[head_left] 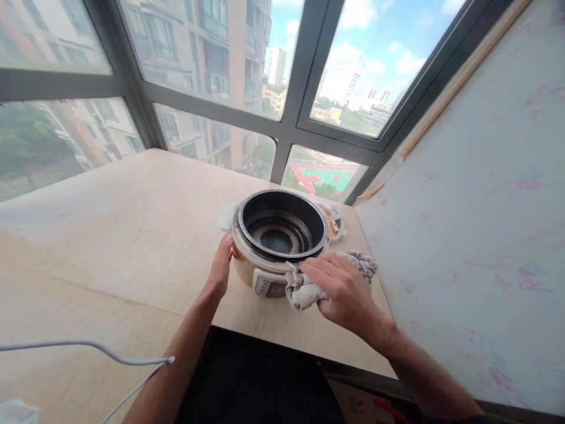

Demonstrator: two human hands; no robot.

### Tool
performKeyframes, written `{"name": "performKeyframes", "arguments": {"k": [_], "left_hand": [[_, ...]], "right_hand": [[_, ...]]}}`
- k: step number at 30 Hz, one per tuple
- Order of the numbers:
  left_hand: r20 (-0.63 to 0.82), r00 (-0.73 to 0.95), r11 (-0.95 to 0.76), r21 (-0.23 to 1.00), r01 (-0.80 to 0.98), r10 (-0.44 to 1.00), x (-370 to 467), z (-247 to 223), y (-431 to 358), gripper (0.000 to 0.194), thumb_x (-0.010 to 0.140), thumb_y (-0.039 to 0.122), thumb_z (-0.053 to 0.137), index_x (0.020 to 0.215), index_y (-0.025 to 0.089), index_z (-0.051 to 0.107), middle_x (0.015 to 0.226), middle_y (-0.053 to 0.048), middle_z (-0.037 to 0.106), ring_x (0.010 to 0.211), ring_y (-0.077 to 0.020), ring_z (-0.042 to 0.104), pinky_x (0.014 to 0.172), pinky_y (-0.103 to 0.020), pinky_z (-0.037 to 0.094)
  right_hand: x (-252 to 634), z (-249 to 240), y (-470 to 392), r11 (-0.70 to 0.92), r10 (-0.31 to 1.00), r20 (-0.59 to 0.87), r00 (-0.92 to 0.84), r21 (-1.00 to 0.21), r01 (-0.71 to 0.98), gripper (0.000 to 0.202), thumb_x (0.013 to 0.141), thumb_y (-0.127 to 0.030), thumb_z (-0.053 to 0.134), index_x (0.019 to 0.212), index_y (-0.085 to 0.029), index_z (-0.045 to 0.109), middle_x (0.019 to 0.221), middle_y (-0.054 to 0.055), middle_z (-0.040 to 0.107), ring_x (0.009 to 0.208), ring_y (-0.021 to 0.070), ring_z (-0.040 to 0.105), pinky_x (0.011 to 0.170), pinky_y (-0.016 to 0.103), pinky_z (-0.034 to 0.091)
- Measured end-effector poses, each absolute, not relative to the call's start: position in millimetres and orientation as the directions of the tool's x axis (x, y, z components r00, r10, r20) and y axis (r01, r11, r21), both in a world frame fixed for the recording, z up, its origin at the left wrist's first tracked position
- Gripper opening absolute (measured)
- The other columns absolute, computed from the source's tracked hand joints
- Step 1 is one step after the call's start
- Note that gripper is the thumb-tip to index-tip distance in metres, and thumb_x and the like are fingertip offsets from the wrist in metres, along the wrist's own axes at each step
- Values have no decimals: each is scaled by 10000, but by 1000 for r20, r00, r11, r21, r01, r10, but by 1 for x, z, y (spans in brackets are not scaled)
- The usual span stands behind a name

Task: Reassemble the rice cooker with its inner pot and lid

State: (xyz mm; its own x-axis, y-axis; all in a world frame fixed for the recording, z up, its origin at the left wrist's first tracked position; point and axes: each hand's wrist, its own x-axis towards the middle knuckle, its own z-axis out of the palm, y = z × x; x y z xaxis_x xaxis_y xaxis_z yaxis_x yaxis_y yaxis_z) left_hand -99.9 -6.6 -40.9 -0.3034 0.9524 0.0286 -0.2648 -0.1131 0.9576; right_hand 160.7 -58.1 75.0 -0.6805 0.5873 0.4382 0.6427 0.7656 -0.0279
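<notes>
An electric pressure cooker [247, 272] stands upright on the pale ledge without a lid on top, its control panel [270, 284] facing me. Inside sits a dark inner pot [282, 221] with a worn ring around its bottom. My left hand [220, 265] grips the cooker's left side; its fingers are mostly hidden behind the thumb side. A bunched, patterned cloth [302, 293] is in my closed right hand [342, 288], pressed against the cooker's front right, just below the rim. The cloth covers part of the panel.
Behind the cooker's right side lies a white ring-shaped part [338, 227], partly hidden. Windows with a grey frame [289, 132] rise behind the ledge [132, 235]. A papered wall [477, 235] bounds the right. A grey cable [88, 344] crosses the lower left near my forearm.
</notes>
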Motion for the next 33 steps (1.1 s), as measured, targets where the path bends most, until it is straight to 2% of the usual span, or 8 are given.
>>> {"name": "performKeyframes", "arguments": {"k": [9, 12, 16, 21, 24, 27, 29, 33], "left_hand": [[-26, -270, -51, 961, -273, 962, -109, -47, -11, 515, 905, 545, 533, 1337, 270, 594, 1518, -50, 521, 1440, -270, 408, 1183, -445, 297], [-34, -282, -48, 960, -277, 959, -108, -46, -12, 514, 899, 538, 539, 1329, 263, 600, 1518, -60, 520, 1438, -271, 408, 1180, -446, 292], [-29, -298, -60, 956, -286, 954, -108, -45, -12, 490, 885, 524, 554, 1298, 271, 629, 1481, -56, 557, 1408, -276, 442, 1153, -440, 328], [-58, -323, -38, 958, -285, 945, -108, -43, -11, 476, 862, 519, 585, 1255, 263, 660, 1452, -71, 579, 1394, -293, 452, 1144, -462, 331], [-78, -339, -28, 954, -299, 938, -108, -41, -10, 436, 852, 503, 595, 1215, 273, 669, 1452, -55, 574, 1393, -279, 451, 1145, -448, 324], [-107, -336, -7, 948, -319, 936, -111, -40, -9, 446, 824, 499, 628, 1205, 271, 667, 1430, -53, 587, 1380, -270, 462, 1131, -432, 335], [-125, -332, 10, 945, -327, 935, -114, -41, -9, 471, 795, 503, 656, 1193, 251, 672, 1409, -70, 598, 1362, -278, 477, 1115, -431, 350], [-124, -338, 11, 948, -317, 933, -116, -44, -8, 478, 778, 498, 664, 1173, 230, 680, 1392, -86, 606, 1337, -289, 491, 1097, -433, 367]], "right_hand": [[188, 68, -49, 775, 511, 509, -692, 75, 627, 500, 700, -3, 501, 1137, -179, 668, 1110, 70, 746, 968, 267, 616, 820, 400, 439], [208, 64, -35, 707, 559, 488, -670, 142, 693, 539, 671, -8, 514, 1154, -184, 676, 1148, 81, 744, 997, 281, 623, 831, 407, 452], [242, 55, -11, 608, 681, 396, -616, 162, 777, 508, 618, -11, 530, 1057, -181, 722, 1012, 96, 769, 920, 288, 650, 780, 400, 481], [269, 39, -7, 555, 769, 487, -413, -188, 811, 483, 690, -99, 578, 1135, -216, 725, 1076, 76, 767, 977, 284, 686, 864, 419, 537], [269, 35, -17, 531, 822, 486, -297, -467, 707, 433, 712, -207, 682, 1143, -206, 720, 1079, 81, 762, 958, 276, 710, 838, 393, 570], [263, 39, -24, 554, 824, 494, -277, -601, 576, 419, 742, -239, 709, 1158, -186, 706, 1083, 91, 757, 908, 258, 723, 796, 369, 587], [259, 46, -22, 609, 779, 555, -293, -555, 567, 405, 766, -231, 699, 1170, -193, 701, 1105, 99, 751, 936, 266, 717, 821, 390, 586], [250, 58, -6, 705, 626, 659, -416, -250, 664, 458, 778, -142, 612, 1224, -220, 680, 1189, 114, 729, 1095, 300, 668, 951, 476, 534]]}}
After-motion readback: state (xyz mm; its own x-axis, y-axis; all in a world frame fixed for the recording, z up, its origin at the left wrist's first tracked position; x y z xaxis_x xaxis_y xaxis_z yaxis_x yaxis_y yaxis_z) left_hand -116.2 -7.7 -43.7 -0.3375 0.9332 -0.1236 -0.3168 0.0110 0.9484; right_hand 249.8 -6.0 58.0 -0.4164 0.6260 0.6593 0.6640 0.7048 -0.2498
